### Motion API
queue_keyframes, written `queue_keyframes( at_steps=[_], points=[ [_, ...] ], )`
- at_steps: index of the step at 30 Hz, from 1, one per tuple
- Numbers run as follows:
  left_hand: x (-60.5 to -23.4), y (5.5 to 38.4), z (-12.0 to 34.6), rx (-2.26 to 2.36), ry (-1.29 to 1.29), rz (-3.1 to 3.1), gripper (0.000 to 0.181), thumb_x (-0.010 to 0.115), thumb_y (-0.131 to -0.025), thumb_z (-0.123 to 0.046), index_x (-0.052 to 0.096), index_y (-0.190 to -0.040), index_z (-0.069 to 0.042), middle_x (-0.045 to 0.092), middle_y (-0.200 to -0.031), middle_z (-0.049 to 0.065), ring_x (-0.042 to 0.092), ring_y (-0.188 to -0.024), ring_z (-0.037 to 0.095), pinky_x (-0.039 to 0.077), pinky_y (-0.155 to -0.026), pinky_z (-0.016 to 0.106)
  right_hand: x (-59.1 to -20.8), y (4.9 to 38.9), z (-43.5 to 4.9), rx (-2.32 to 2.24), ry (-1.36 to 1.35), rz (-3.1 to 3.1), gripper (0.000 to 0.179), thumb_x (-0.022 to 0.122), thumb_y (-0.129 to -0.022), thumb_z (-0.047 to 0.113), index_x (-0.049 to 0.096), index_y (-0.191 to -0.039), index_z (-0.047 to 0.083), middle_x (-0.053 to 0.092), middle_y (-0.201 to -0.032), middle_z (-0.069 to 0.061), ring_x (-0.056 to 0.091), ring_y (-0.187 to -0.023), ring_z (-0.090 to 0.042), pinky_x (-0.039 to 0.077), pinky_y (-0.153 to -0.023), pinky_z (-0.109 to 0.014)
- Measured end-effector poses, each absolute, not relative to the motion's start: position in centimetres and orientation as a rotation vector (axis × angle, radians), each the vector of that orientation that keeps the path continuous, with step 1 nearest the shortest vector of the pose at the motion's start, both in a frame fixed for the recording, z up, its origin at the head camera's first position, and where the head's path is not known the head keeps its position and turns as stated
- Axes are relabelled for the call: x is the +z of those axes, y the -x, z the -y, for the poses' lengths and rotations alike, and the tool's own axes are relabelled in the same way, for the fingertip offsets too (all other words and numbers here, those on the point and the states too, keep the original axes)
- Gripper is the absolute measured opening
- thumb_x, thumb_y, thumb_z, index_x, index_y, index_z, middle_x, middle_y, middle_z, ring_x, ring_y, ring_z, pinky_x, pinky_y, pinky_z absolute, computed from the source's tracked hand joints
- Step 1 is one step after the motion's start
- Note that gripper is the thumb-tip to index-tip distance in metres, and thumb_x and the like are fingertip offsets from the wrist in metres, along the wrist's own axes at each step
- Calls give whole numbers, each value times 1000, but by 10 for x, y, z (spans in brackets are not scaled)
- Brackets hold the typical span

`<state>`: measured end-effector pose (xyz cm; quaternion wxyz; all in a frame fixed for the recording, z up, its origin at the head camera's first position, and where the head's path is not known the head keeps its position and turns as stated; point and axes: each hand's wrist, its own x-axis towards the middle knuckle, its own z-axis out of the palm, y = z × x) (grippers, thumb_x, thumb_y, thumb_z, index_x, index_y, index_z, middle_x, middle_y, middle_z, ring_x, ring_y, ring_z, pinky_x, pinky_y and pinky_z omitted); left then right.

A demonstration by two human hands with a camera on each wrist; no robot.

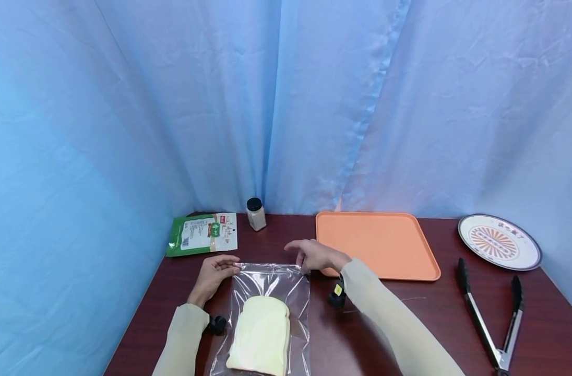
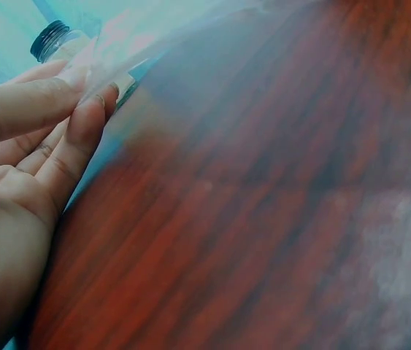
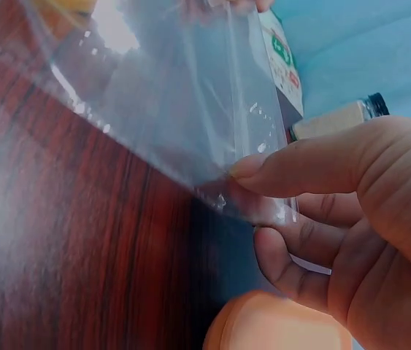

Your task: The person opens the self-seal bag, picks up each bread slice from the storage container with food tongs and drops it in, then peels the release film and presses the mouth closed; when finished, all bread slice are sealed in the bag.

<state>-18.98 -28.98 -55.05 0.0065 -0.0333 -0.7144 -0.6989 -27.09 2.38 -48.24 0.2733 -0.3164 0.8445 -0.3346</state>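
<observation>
A clear plastic bag point(image 1: 297, 313) lies on the table with a pale slice of bread point(image 1: 261, 331) inside it. My left hand point(image 1: 213, 274) pinches the bag's far left corner between thumb and fingers. At the opposite far corner, my right hand point(image 1: 314, 255) pinches the film between thumb and fingertips, as the right wrist view shows. Between the two hands the bag's far edge is stretched fairly straight. Close to the left fingers in the left wrist view, the film point(image 2: 128, 55) slants upward off the dark wood.
Behind the left hand lie a green and white packet point(image 1: 203, 234) and a jar with a black lid point(image 1: 256, 215). An orange tray point(image 1: 375, 245) is beyond the right hand. At the far right are a patterned plate point(image 1: 497, 243) and tongs point(image 1: 476, 316). Blue curtains point(image 1: 286, 104) border the table.
</observation>
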Motion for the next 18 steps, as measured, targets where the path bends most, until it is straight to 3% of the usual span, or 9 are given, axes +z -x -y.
queue_keyframes(
  at_steps=[10,18],
  points=[
    [-552,189,290,-2181,110,2224,38,72,-84,9,58,-117,23,76,-90,-2,70,-79,3,60,-71,17,-486,273,-36,-969,833,-2213,73,72,-78,-13,47,-145,3,71,-89,-12,68,-78,-14,57,-67,-24],
    [-550,189,290,-2194,87,2241,38,72,-85,8,60,-118,21,75,-89,-6,70,-79,3,60,-72,18,-485,272,-35,-976,868,-2209,63,72,-78,-11,55,-138,0,72,-87,-11,68,-77,-13,57,-67,-24]
  ],
)
